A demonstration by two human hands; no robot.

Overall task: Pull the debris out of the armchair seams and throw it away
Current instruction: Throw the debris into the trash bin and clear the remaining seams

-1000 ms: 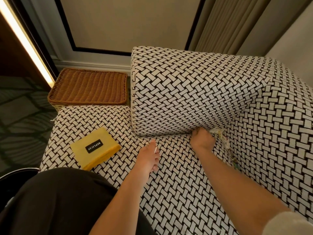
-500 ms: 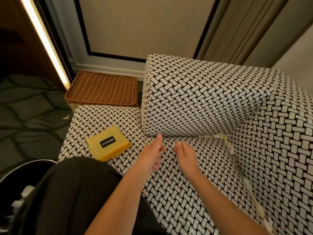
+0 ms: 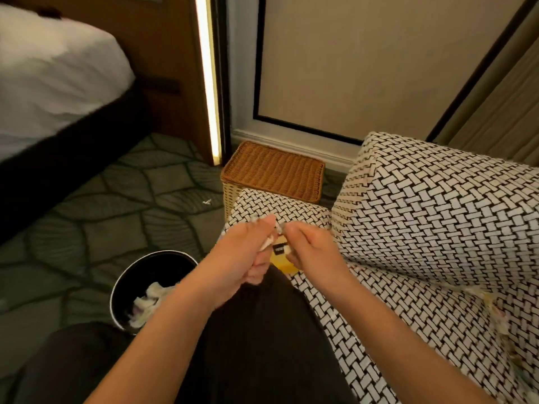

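Note:
The armchair has black-and-white woven fabric. Pale paper debris still lines the seam at its right, between seat and back. My left hand grips a wad of white debris above the seat's front corner. My right hand is curled beside it, pinching a small scrap at its fingertips, the two hands almost touching. A black round bin with white scraps inside stands on the floor, below and left of my hands.
A yellow pouch lies on the seat under my hands. A wicker basket stands behind the seat's corner. A white scrap lies on the patterned carpet. A bed is at the far left. My dark-clothed leg rests between bin and chair.
My right hand left the seam and came to the left hand; both now hold debris together. The view swung left, bringing the bin and bed into sight.

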